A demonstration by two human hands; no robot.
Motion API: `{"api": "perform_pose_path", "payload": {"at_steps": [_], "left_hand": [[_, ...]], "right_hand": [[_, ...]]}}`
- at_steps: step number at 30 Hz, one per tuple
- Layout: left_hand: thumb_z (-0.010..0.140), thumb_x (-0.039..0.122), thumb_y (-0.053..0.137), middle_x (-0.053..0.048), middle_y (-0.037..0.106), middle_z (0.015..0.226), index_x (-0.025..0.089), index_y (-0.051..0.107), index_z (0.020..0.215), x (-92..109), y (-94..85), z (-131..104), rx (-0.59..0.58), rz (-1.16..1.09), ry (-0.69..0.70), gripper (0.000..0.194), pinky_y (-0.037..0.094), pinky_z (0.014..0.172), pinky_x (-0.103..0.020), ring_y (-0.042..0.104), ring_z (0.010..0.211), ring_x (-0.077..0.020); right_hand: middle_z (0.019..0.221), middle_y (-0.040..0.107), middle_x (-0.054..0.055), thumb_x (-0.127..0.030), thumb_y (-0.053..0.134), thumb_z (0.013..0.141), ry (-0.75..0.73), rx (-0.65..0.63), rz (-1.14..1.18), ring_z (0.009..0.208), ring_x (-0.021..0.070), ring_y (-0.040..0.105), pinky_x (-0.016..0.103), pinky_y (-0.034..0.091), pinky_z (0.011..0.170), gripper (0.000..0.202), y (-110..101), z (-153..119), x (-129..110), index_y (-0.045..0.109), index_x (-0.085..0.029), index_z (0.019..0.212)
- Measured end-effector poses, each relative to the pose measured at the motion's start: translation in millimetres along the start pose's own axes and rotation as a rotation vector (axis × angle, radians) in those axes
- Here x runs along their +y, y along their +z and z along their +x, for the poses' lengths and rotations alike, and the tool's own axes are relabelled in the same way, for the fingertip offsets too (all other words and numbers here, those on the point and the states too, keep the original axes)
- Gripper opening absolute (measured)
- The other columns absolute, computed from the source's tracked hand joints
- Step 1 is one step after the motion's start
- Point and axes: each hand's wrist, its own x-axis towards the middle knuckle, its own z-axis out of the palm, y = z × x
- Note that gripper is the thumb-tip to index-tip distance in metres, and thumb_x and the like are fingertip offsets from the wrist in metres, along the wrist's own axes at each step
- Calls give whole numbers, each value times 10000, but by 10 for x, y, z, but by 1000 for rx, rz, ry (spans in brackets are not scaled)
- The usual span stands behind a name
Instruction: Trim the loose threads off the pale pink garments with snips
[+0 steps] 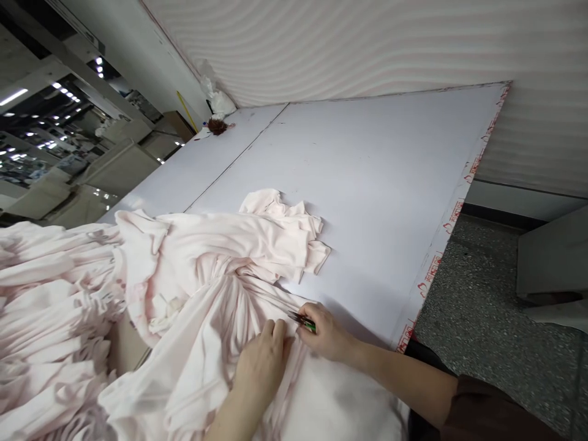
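Pale pink fabric [206,343] lies bunched and folded over the near side of the table. My left hand [264,355] is closed on a fold of it, fingertips tucked down into the cloth. Just to its right, my right hand [324,331] holds small thread snips [304,321] with a green part showing and dark pointed blades. The blade tips point left, over the fabric close to my left fingers. Further up, a ruffled part of pink cloth [289,236] is spread on the table.
The pale table [367,184] has a seam across it and red-printed tape along its right edge. A heap of pink garments [50,306] fills the left. At the far end sit a white plastic bag [220,103] and a brown bundle [217,126]. Speckled floor [487,306] lies right.
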Motion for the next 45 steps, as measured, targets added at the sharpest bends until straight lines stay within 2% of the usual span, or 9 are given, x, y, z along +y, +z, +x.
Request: {"api": "perform_pose_path", "payload": {"at_steps": [4,6,8,10,13,17,22,28,45], "left_hand": [[878,108,386,-34,577,871,227,455,850,-212,176,-47,366,-287,208,140,489,604,-254,625,722,-159],[873,93,385,-7,533,805,232,429,884,-322,218,-132,570,-385,299,146,496,593,-237,585,656,-137],[886,75,378,-17,542,822,217,448,977,-374,256,-210,724,-364,356,183,503,593,-224,589,669,-135],[889,54,385,-38,563,857,204,466,1005,-381,299,-259,805,-291,388,207,506,602,-213,602,702,-138],[868,18,410,-44,556,859,196,476,942,-379,367,-281,865,-249,376,204,506,629,-202,596,725,-135],[849,-8,440,-52,544,886,187,484,959,-409,417,-285,920,-290,368,227,515,692,-219,596,780,-139],[840,-20,443,-49,544,881,184,490,951,-418,416,-300,914,-340,377,237,509,687,-211,594,775,-131],[841,-5,452,-44,561,864,202,498,942,-416,418,-321,937,-366,371,235,504,654,-212,601,754,-132],[834,-16,466,-42,566,858,206,518,914,-401,414,-323,957,-391,337,242,503,673,-237,589,774,-138]], "right_hand": [[753,597,-24,-123,499,755,-61,33,110,683,153,560,255,414,643,154,58,-47,-54,480,-225,868],[807,616,-8,-106,482,753,-120,60,143,706,158,581,258,430,654,191,102,-73,-88,469,-228,899],[838,625,8,-86,471,744,-200,69,125,733,168,594,268,441,667,226,141,-94,-120,475,-225,922],[838,625,16,-68,477,734,-278,61,90,749,175,600,274,448,676,245,150,-105,-147,504,-219,925],[873,642,28,-87,548,763,-302,7,75,801,177,619,272,463,709,196,77,-109,-174,589,-208,912],[952,674,38,-267,695,803,-219,-121,69,835,179,648,275,480,751,206,-101,-118,-192,700,-223,1004],[867,692,30,-310,670,847,-258,-199,125,803,156,643,240,477,719,208,-131,-106,-220,749,-231,1023],[800,694,17,-295,628,877,-222,-128,116,785,149,644,233,467,714,161,-19,-73,-252,774,-248,927],[831,690,8,-294,658,860,-187,-173,99,780,143,632,229,455,701,159,-70,-47,-250,772,-270,968]]}}
